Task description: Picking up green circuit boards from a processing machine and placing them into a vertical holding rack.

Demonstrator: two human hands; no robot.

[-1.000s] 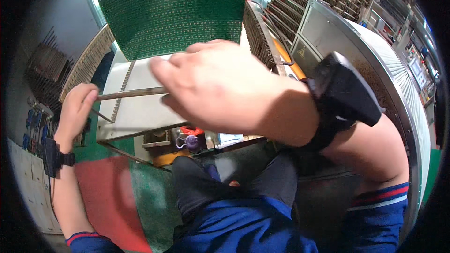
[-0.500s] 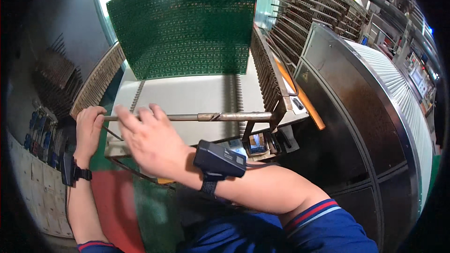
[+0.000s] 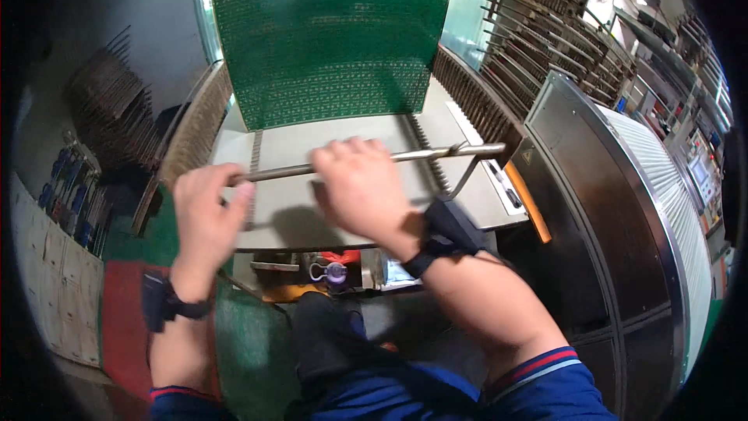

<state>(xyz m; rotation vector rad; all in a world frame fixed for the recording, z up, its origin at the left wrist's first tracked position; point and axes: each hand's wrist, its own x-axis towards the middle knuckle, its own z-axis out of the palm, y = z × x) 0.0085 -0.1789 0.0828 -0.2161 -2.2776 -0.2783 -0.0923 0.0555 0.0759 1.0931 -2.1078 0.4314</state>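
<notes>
The metal bar is at the near side of the work area, running crosswise above the white tabletop and rising slightly toward its right end. The left hand grasps the bar close to its left end, with the fingers bent around it and the thumb below. The right hand grasps the same bar near its middle, with the fingers curled over it from above; how firmly they press cannot be told. The bar is thicker toward its right end, which lies at the near end of the right slotted rack; whether these 2 parts are joined cannot be told. On the opposite side stands the left slotted rack. Between the 2 racks, 1 green panel with rows of pale markings stands nearly upright at the far part of the tabletop, slightly bowed. 2 toothed strips run front to back along the tabletop. An orange bar lies beyond the right rack, beside a metal cabinet. Below the front edge of the tabletop, 1 purple container sits among other items. Each wrist carries 1 black device on a strap.
</notes>
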